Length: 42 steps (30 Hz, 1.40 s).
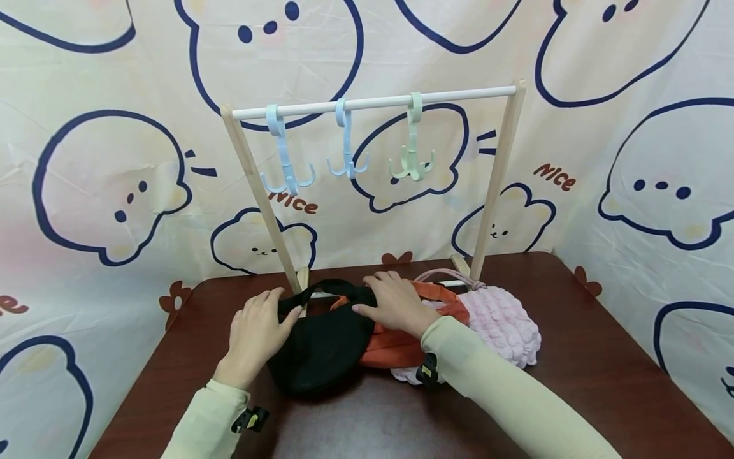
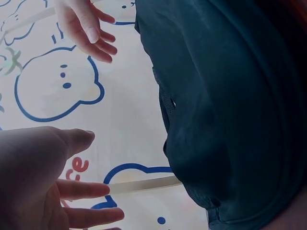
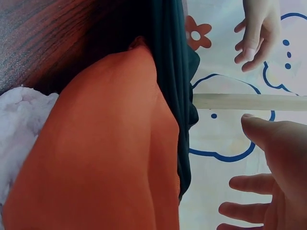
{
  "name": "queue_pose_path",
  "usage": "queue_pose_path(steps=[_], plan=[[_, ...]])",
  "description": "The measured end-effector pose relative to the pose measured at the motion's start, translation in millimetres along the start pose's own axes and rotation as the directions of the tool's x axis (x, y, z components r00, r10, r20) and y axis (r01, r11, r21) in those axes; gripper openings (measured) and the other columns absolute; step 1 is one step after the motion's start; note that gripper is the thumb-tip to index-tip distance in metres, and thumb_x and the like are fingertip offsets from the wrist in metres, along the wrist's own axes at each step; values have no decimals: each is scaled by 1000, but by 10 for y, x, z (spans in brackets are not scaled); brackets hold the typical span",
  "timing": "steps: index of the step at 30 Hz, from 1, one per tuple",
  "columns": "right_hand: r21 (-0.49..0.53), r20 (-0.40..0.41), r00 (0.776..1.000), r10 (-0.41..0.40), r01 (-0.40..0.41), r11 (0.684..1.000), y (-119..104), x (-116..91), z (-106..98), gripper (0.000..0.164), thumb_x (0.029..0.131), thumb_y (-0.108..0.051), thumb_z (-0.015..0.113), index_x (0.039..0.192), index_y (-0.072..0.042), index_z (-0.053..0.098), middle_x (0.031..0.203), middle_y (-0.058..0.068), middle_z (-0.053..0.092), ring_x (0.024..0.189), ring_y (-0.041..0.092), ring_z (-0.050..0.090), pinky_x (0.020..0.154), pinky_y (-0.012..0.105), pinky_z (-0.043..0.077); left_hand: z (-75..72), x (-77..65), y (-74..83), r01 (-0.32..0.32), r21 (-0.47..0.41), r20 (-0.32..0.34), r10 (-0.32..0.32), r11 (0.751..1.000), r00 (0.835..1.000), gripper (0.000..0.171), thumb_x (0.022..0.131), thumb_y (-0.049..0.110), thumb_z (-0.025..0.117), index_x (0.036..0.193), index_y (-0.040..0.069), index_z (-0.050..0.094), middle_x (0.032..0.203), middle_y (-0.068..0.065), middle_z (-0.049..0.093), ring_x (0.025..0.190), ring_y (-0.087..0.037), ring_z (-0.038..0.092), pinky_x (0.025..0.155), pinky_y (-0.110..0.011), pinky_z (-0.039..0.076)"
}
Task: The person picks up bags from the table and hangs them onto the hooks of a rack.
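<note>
A soft black bag (image 1: 321,350) with a looped strap lies on the table, leaning over an orange bag (image 1: 390,347). My left hand (image 1: 258,328) hovers at the black bag's left side, thumb and fingers spread. At the strap's right end is my right hand (image 1: 401,303), above where the black and orange bags meet. Both wrist views show loose, extended fingers with nothing between them: the left hand (image 2: 53,177) stands apart from the black bag (image 2: 216,110), the right hand (image 3: 273,167) apart from the orange bag (image 3: 105,143).
Behind the bags stands a rack with a white rod (image 1: 373,102) and wooden posts (image 1: 497,182). Two blue hooks (image 1: 285,153) (image 1: 346,143) and a green hook (image 1: 413,140) hang from it. A pink puffy bag (image 1: 501,325) lies right on the brown table (image 1: 585,357).
</note>
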State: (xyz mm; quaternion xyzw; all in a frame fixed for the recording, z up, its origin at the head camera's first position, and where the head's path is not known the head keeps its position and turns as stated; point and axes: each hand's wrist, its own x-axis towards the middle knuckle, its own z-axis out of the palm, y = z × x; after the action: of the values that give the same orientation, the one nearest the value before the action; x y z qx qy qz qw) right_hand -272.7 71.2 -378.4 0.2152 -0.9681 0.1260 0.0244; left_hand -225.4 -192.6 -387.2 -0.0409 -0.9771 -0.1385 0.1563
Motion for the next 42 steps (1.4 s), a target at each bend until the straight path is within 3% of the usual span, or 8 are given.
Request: queue_pose_path(steps=[15,28,42], plan=[[4,49,999,25,-25,1000,-20,93,10,68,97,-58,57,150,-15,48,153,10,50,141,32,44,114,52,39,59,101,-62,-21,5,14,21,1000,1000,58,97,40,63,137,-2,56,135,-29,60,121,-49,58,92,-65,49],[-41,79,996,51,-48,998,-14,216,22,70,98,-59,55,151,-15,46,153,9,51,139,32,47,112,51,40,81,213,-172,10,19,102,-12,1000,995,58,99,40,62,138,-1,55,134,-28,62,119,-48,59,91,-62,50],[-32,115,991,62,-59,998,-47,256,0,68,98,-58,55,151,-16,47,151,9,52,140,33,46,113,51,40,133,305,-231,23,38,153,-28,999,988,58,99,40,61,138,-2,54,132,-29,62,117,-48,60,89,-61,51]])
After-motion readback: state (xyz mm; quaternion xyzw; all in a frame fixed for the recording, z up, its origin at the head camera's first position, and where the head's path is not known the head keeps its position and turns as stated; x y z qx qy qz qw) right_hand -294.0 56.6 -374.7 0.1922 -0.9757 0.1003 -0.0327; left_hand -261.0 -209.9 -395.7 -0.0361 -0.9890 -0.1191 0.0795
